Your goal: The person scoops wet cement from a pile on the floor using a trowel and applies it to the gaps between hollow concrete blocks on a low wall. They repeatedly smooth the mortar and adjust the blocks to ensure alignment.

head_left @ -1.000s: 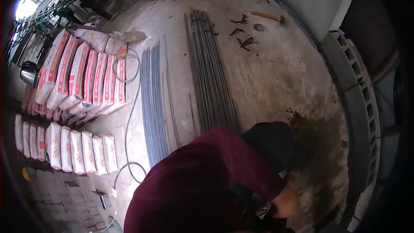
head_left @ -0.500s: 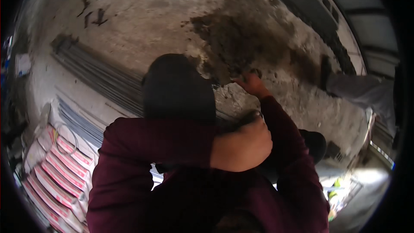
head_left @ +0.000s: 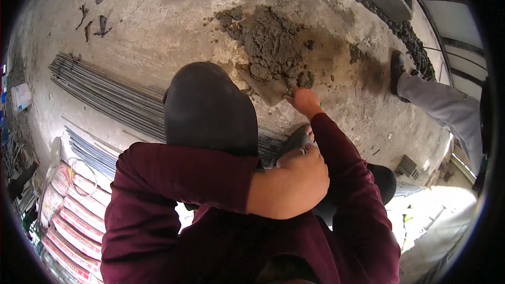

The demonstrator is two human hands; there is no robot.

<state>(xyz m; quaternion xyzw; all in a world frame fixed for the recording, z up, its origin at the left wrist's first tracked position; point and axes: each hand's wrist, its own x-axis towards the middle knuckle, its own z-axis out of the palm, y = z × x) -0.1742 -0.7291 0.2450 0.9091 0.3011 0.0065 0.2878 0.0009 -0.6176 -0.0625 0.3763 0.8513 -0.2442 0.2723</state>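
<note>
From here, R hand (head_left: 306,101) grips a trowel (head_left: 269,91) touching wet cement (head_left: 273,42). L hand (head_left: 304,169) bent nr knee (head_left: 210,108); can't tell if it's holding stuff.

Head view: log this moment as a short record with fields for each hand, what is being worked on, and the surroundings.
Right hand: closed on a trowel, its flat blade at the edge of the mortar
Left hand: bent inward in front of the body; fingers partly hidden, grip cannot be told
Mortar: rough grey heap on the concrete floor
Metal rods: long dark bundle on the floor, left of the mortar
Bags: red and white, stacked at lower left
Other person: only a grey-trousered leg and dark shoe clearly visible, at right
</note>
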